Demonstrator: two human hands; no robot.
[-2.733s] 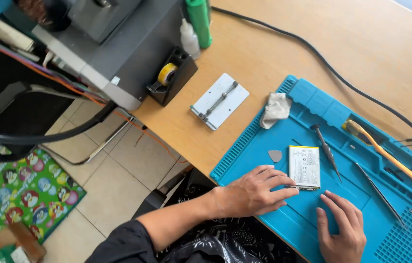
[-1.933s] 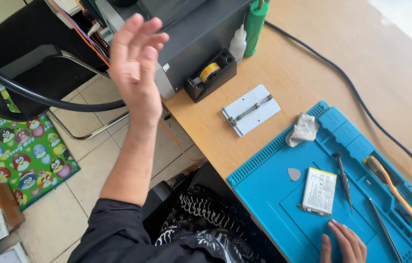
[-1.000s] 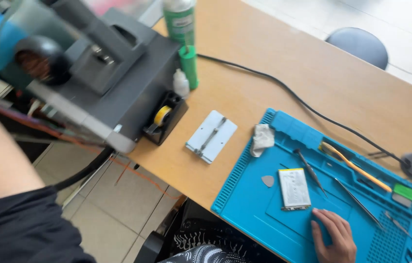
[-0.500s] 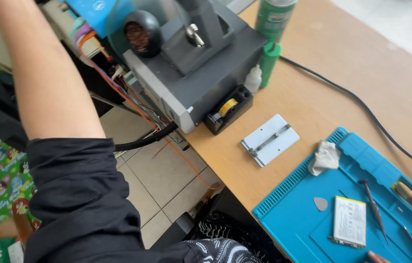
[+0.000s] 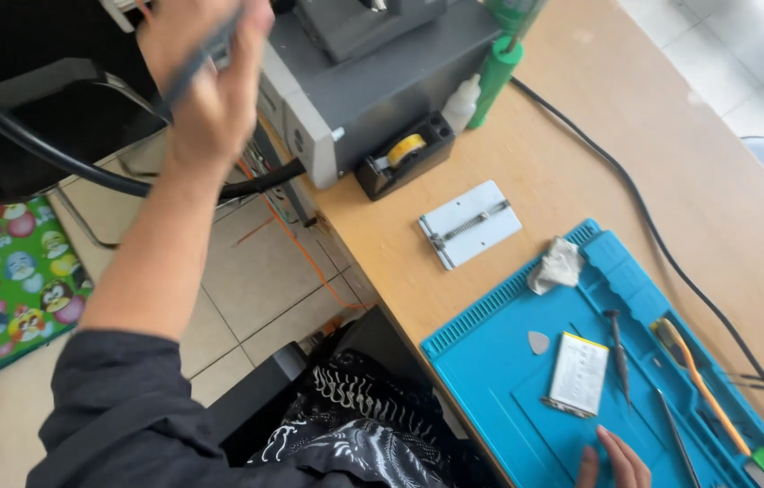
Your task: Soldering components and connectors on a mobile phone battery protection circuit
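While left hand [image 5: 206, 86] is raised off the desk's near-left edge, clasping a thin dark tool [image 5: 201, 63] | right hand [image 5: 615, 461] lies flat, released, on blue mat [image 5: 490, 380]'s near edge | flat pale battery-like part [image 5: 579, 373] at mat centre, untouched; work looks barely begun

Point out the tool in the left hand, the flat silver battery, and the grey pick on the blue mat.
tool [image 5: 190, 74], head view, middle of its blurred shaft.
battery [image 5: 579, 373], head view, centre of its face.
pick [image 5: 538, 342], head view, its middle.
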